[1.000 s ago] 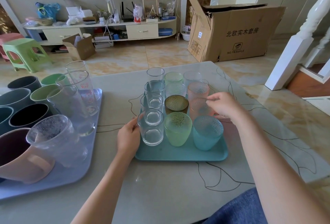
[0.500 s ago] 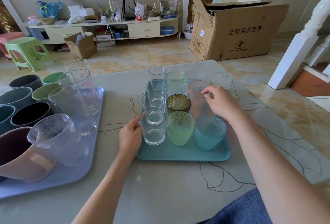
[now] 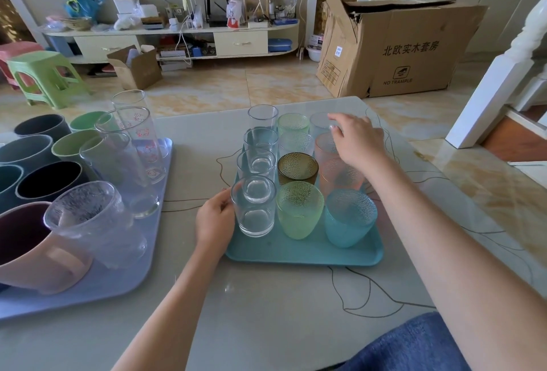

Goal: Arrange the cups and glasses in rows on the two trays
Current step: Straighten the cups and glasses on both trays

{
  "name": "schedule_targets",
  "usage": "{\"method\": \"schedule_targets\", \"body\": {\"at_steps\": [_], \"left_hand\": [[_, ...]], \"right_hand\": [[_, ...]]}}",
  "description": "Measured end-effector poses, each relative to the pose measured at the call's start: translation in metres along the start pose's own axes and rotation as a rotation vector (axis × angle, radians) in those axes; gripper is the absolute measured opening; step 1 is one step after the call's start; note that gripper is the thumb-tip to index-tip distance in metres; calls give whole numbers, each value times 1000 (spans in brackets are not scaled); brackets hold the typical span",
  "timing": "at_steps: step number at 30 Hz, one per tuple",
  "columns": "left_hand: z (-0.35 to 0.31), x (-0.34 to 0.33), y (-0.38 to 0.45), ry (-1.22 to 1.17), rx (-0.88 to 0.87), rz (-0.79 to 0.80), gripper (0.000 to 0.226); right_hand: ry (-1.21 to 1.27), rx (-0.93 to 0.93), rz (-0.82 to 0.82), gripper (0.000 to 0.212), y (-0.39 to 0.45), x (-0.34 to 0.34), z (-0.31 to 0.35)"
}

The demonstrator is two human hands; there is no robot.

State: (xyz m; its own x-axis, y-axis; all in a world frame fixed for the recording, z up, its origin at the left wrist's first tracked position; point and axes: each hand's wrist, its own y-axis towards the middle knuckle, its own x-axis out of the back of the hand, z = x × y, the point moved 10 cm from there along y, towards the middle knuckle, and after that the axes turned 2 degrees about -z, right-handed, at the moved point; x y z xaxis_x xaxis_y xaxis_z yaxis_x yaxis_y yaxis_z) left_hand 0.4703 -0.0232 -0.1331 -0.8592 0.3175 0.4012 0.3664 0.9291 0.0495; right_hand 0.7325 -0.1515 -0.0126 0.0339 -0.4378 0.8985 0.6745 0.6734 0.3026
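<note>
A teal tray (image 3: 296,252) in the middle of the table holds three columns of glasses. Clear tumblers (image 3: 254,213) fill the left column. A green (image 3: 299,213) and an amber glass (image 3: 297,168) stand in the middle column, a blue (image 3: 349,222) and a pink one (image 3: 340,178) in the right. My left hand (image 3: 214,219) grips the tray's left edge beside the nearest tumbler. My right hand (image 3: 358,142) reaches over the pink glasses and pinches the rim of the far clear textured glass (image 3: 318,123). A lavender tray (image 3: 118,282) on the left carries mugs and tall glasses (image 3: 139,139).
On the lavender tray a pink mug (image 3: 35,252) and a frosted glass mug (image 3: 88,222) stand nearest me. Beyond the table's far edge are a large cardboard box (image 3: 408,45), a green stool (image 3: 44,77) and a low shelf (image 3: 177,33). A white stair post (image 3: 488,89) rises at right.
My right hand has moved away from me, from the pink glasses to the far clear textured glass in the right column. My left hand has stayed at the tray's left edge.
</note>
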Motion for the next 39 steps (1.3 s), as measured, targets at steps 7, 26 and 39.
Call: {"method": "schedule_targets", "body": {"at_steps": [7, 26, 39], "left_hand": [[3, 2, 4, 18, 14, -18, 36], [-2, 6, -2, 59, 48, -40, 30], [-4, 4, -3, 38, 42, 1, 36]], "right_hand": [[-112, -8, 242, 39, 42, -34, -1], [-73, 344, 147, 42, 58, -39, 98], [-116, 354, 119, 16, 74, -57, 123]]}}
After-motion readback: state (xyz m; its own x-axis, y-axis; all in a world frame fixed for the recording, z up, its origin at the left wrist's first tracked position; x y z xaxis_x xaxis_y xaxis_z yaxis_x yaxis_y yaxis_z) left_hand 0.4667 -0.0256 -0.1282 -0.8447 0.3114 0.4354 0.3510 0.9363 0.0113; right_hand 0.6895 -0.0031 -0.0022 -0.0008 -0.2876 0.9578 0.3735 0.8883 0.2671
